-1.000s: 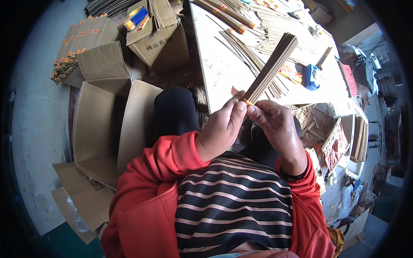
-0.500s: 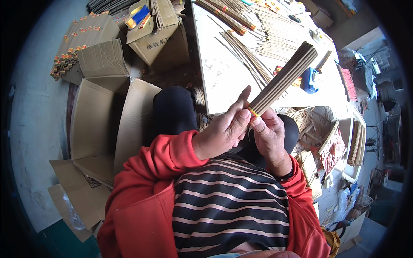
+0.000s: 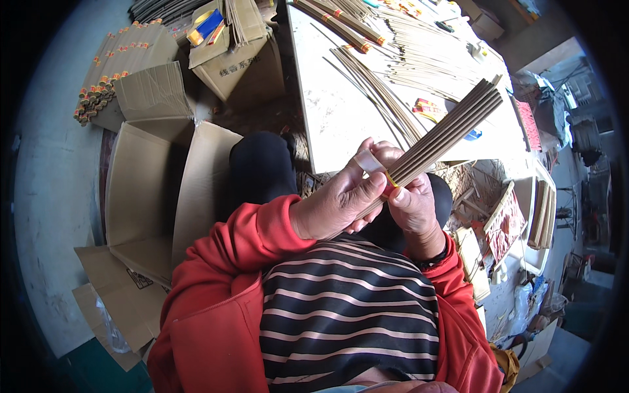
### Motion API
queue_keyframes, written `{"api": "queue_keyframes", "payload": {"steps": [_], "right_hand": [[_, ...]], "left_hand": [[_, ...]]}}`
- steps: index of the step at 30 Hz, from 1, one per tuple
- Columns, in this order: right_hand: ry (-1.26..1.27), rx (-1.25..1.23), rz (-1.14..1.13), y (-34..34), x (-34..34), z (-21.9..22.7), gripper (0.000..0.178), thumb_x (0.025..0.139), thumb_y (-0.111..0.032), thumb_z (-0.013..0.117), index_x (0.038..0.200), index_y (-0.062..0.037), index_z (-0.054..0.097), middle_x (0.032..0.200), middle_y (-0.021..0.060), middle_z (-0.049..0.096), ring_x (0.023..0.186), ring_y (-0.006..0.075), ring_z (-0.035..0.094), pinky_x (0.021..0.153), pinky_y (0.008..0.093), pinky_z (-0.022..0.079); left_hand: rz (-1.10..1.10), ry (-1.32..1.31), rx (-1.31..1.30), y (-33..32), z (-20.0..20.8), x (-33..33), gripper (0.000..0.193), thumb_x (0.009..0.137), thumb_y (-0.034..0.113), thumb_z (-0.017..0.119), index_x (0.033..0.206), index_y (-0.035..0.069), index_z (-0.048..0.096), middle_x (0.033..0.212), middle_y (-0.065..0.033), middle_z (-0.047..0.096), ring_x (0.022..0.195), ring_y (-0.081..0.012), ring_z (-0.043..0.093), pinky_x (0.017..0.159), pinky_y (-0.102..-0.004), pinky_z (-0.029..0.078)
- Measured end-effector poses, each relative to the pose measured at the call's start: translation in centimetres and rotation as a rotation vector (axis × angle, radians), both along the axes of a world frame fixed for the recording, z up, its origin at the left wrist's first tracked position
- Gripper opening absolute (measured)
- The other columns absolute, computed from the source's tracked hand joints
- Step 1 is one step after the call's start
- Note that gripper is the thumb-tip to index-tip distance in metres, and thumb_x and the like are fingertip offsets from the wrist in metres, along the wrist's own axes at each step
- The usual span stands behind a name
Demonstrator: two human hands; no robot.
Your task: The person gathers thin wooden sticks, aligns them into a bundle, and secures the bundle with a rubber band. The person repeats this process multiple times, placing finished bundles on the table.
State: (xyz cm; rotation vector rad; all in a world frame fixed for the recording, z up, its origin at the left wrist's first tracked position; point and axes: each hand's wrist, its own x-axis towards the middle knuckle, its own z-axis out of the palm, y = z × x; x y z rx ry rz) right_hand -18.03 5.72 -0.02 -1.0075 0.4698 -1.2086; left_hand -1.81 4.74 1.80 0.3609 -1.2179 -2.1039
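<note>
A bundle of brown incense sticks (image 3: 452,131) slants up to the right between my two hands, in front of the table's near edge. Low on the bundle sits a red and yellow paper band (image 3: 391,183). My left hand (image 3: 334,200) is closed on the band and the sticks' lower part, its thumb pressing there. A pale loose strip (image 3: 370,162) stands out by its fingers. My right hand (image 3: 414,208) grips the bundle from the other side, thumb beside the band and fingers behind the sticks, partly hidden.
On the white table (image 3: 324,118) lie loose incense sticks (image 3: 377,95), banded bundles (image 3: 341,27) and red-yellow labels (image 3: 426,108). An open cardboard box (image 3: 141,190) stands at left, near stacked banded bundles (image 3: 128,59) and another box (image 3: 249,69). A white bin (image 3: 547,190) is at right.
The bundle has shifted slightly right and down, and its lower ends now show below my hands. The left fingers have curled in, and a pale strip now shows beside them.
</note>
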Motion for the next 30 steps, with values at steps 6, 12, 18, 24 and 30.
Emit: {"api": "queue_keyframes", "payload": {"steps": [6,12,18,24,30], "right_hand": [[0.19,-0.18,0.013,-1.9,-0.5,1.3,0.076,0.064,-0.025,0.076,0.128,-0.0029,0.041,0.136,0.0172,0.033,0.123,0.0241,0.035,0.094,0.0385,0.036],[0.245,-0.176,0.161,-2.5,-1.3,2.3,0.084,0.062,-0.024,0.077,0.133,-0.0045,0.036,0.136,0.0175,0.034,0.117,0.0213,0.042,0.095,0.0362,0.035],[0.333,-0.009,-0.013,-1.9,-0.8,3.8,0.041,0.067,-0.014,0.074,0.101,0.0009,0.057,0.112,0.009,0.052,0.101,0.016,0.05,0.089,0.0312,0.039],[0.557,0.164,-0.2,-1.3,0.3,5.4,0.026,0.074,-0.015,0.064,0.091,0.0028,0.057,0.076,0.0048,0.059,0.072,0.0117,0.056,0.067,0.0235,0.044],[0.559,0.201,-0.213,-1.1,0.4,5.8,0.021,0.077,-0.01,0.062,0.091,0.0031,0.053,0.082,0.0068,0.06,0.075,0.0119,0.057,0.07,0.026,0.047]], "left_hand": [[-0.031,-0.09,0.06,0.2,0.5,0.3,0.05,0.091,0.047,0.038,0.119,0.005,0.038,0.06,-0.0014,0.046,0.042,-0.0045,0.041,0.039,-0.0154,0.034],[-0.068,-0.11,0.23,0.5,0.9,0.3,0.045,0.091,0.047,0.038,0.085,0.004,0.051,0.059,-0.0006,0.047,0.042,-0.004,0.04,0.04,-0.0155,0.034],[0.072,-0.182,0.109,-0.2,0.5,0.6,0.04,0.094,0.041,0.035,0.093,0.005,0.051,0.061,-0.0021,0.049,0.045,-0.0053,0.042,0.042,-0.0167,0.035],[0.192,-0.326,0.022,-0.4,0.3,0.4,0.042,0.094,0.041,0.035,0.093,0.003,0.053,0.06,-0.0017,0.049,0.046,-0.0044,0.043,0.042,-0.0159,0.035],[0.235,-0.42,-0.082,-0.3,0.7,0.4,0.041,0.095,0.036,0.035,0.09,0.0,0.054,0.061,-0.0004,0.047,0.048,-0.005,0.042,0.044,-0.0182,0.036]]}}
